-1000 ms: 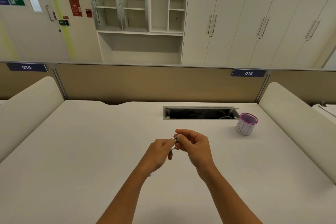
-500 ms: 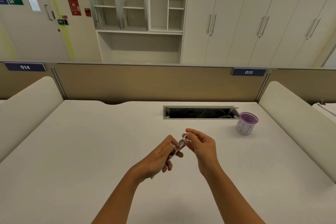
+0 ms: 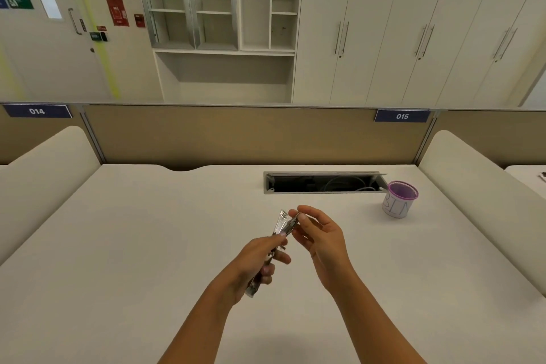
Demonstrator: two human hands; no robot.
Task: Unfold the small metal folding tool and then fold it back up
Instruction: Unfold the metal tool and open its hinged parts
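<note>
The small metal folding tool point(image 3: 283, 223) is held above the white desk point(image 3: 133, 245), slanting from lower left to upper right. My left hand point(image 3: 257, 260) grips its lower body, and the bottom end pokes out below my fingers. Two shiny arms spread apart at the top end. My right hand point(image 3: 320, 233) pinches the right-hand arm between thumb and forefinger, its other fingers loosely spread. The middle of the tool is hidden by my left fingers.
A purple-rimmed white cup point(image 3: 399, 199) marked in pen stands at the right, beside an open cable hatch point(image 3: 323, 182) in the desk. Tan partition panels point(image 3: 236, 133) close the back, and rounded white dividers point(image 3: 478, 186) flank both sides.
My hands have drawn apart and the tool has lengthened: my left hand slid down toward me, and a second metal arm now stands swung out at the top.
</note>
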